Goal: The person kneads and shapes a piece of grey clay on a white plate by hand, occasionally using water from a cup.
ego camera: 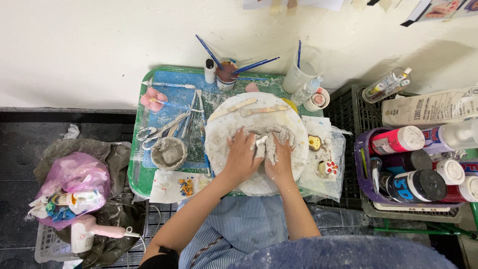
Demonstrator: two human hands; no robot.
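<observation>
Head cam, only view we've got: both our hands are pressed into a lump of grey clay (271, 137) sitting on a round white board (224, 134), which rests on the green tray (135, 174). Left hand (242, 157) lies flat on the clay's near-left side, fingers spread and curled lightly over it. Right hand (279, 159) is just beside it, fingers bent and digging into the lump, so gripping clay, not fully closed.

Two wooden modelling sticks (249, 107) lie on the board's far side. A small grey bowl (169, 153) of slurry sits left of the board, scissors (147, 135) next to it. A cup of brushes (226, 74) stands at the tray's back edge.

What we'd worry about: the board overhangs the tray toward our lap, so pushing hard on the near edge could tip it. Little painted figures (326, 167) sit near the right hand, so a stray elbow or wet smear could ruin them.
</observation>
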